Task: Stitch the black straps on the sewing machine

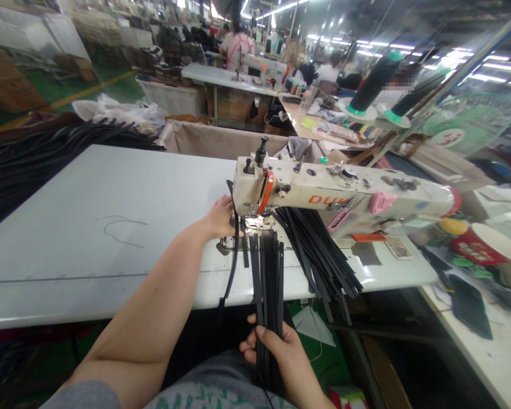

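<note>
My right hand (pixel 276 346) is closed around a bundle of long flat black straps (pixel 268 272), below the table's front edge. The bundle runs up onto the sewing table, its far ends just in front of the needle plate (pixel 262 222). My left hand (pixel 222 218) is at the left side of the sewing machine (pixel 298 190), with its fingers closed about a single black strap (pixel 235 261) that hangs over the front edge. Its fingertips are partly hidden by the strap and the machine head. More black straps (pixel 323 261) lie fanned out under the machine arm.
The white tabletop (pixel 89 227) carries a loose dark thread (pixel 123 230). A heap of black straps (pixel 46 159) is at the far left. Thread cones (pixel 372 85) stand behind the machine, near a green fan (pixel 468 125). A red tub (pixel 481 244) sits right. A person (pixel 237 48) sits farther back.
</note>
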Tool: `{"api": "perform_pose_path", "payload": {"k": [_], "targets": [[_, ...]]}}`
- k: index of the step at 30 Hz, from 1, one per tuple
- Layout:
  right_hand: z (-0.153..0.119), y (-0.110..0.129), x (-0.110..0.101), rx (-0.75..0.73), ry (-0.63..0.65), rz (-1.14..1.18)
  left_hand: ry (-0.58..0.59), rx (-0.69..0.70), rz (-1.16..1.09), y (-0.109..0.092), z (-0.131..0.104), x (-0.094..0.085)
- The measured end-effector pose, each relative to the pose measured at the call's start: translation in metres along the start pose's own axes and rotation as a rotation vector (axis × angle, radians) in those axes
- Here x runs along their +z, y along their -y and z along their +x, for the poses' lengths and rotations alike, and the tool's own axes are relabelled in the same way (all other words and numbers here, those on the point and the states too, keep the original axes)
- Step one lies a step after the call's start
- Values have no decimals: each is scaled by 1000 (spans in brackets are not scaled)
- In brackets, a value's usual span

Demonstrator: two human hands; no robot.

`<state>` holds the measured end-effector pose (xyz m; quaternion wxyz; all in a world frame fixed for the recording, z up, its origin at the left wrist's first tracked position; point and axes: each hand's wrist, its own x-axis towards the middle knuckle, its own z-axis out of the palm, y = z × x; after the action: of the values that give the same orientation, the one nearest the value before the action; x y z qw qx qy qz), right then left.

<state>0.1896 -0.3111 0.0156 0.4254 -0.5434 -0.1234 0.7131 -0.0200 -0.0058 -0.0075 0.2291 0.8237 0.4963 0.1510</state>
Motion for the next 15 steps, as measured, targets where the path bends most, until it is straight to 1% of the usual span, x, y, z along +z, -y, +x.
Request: {"api": "perform_pose_path", "payload": {"k": [8, 15], "targets": [[4, 0, 1, -32, -45, -27, -76, 19, -39, -8, -3, -2], [2, -3, 4, -64, -125, -44, -68, 8, -51, -9, -4, -8]]}}
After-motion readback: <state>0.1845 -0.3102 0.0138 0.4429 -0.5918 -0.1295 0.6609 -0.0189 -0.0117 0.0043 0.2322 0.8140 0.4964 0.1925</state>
